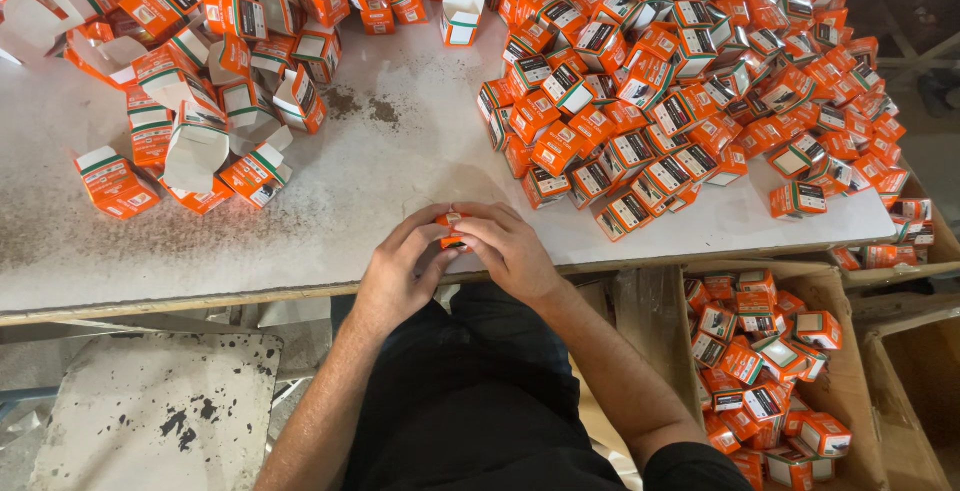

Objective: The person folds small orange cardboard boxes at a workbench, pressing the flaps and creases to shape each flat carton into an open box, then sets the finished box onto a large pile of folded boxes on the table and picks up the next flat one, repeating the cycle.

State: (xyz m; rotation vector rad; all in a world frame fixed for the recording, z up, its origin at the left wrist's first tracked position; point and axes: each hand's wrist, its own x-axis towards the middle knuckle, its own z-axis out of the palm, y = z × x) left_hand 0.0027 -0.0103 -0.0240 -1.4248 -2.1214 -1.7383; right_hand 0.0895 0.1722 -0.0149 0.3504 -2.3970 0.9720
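Note:
Both my hands meet at the near edge of the white table. My left hand and my right hand together grip one small orange carton, which is mostly hidden by my fingers. Only its orange top and a bit of white show between the fingertips. A big heap of closed orange and white cartons covers the table's right half. On the left lies a looser pile of cartons with open white flaps.
A cardboard box on the floor at the right holds several closed orange cartons. A second brown box stands beside it. A stained white board lies lower left. One open carton stands upright at the table's far middle.

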